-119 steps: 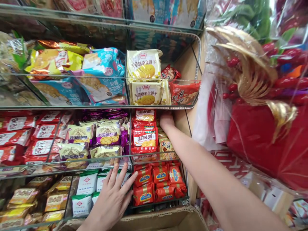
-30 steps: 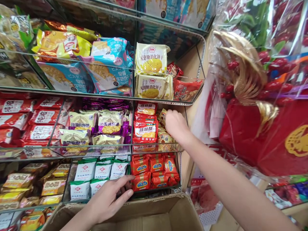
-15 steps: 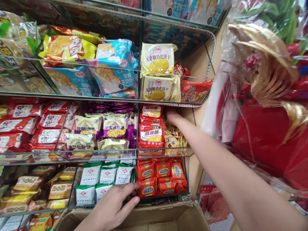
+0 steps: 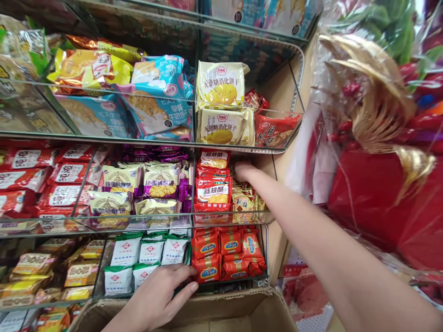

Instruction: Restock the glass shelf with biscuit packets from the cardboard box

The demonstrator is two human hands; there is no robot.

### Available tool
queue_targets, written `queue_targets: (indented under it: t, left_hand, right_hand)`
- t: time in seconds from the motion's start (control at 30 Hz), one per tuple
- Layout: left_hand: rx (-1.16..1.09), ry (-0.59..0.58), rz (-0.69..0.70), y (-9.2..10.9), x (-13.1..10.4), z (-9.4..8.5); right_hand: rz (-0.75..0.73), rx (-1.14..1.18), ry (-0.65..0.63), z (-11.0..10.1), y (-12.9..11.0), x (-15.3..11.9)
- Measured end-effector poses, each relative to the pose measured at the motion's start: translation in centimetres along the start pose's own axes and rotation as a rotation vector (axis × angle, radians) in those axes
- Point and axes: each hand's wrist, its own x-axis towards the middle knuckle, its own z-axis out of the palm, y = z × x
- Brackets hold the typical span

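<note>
My right hand [image 4: 243,171] reaches deep into the right end of the middle shelf, behind red walnut-biscuit packets [image 4: 212,190] and above small gold biscuit packets [image 4: 243,201]. Its fingers are hidden in shadow, so whatever it touches does not show. Lower down, my left hand [image 4: 165,291] rests over the edge of the bottom shelf, thumb and forefinger apart. The fingertips come close to red packets with blue labels [image 4: 208,268] and white-and-green packets [image 4: 122,280]. Under this hand stands a cardboard box [image 4: 230,323]; its visible inside shows bare cardboard.
Glass fronts [image 4: 145,224] run along the shelves. Purple-and-cream packets [image 4: 161,180] fill the bay to the left. Above are cream biscuit packs [image 4: 221,126] and blue ones [image 4: 157,97]. Plastic-wrapped red and gold decorations [image 4: 374,184] hang at the right, beside my forearm.
The view has shifted slightly, so the shelves sit a little further left. My right hand stays inside the middle shelf and my left hand keeps its place by the box.
</note>
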Motion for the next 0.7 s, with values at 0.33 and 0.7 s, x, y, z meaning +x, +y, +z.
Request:
queue_targets:
  t: [0.33,0.7]
  left_hand:
    - [0.018,0.025,-0.016,0.1,0.0,-0.1]
    - [-0.025,0.007,0.023,0.4,0.4,0.7]
  right_hand:
    - [0.058,-0.145,-0.056,-5.6,-2.4,-4.6]
    - [-0.489,0.236,-0.447,1.0,-5.8,-29.5]
